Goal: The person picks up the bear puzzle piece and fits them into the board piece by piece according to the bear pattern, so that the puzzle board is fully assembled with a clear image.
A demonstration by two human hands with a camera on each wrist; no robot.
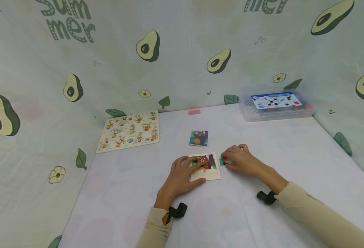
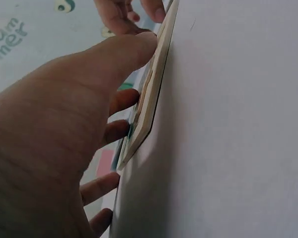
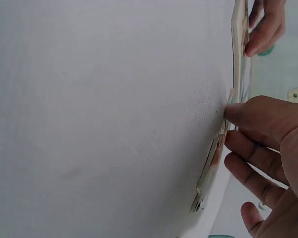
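A small wooden puzzle board with a bear picture lies on the table, its upper part filled and its lower part bare wood. My left hand rests on its left side, fingers spread over the picture and thumb at the lower edge. In the left wrist view the thumb touches the board's edge. Just right of the board, my right hand pinches a small green puzzle piece between thumb and fingers. The right wrist view shows another flat puzzle piece by those fingers, partly hidden by them.
Behind the board lies a square bear picture card. Farther back are a pink block, a wooden picture board at left and a clear plastic box at right. A printed cloth hangs behind.
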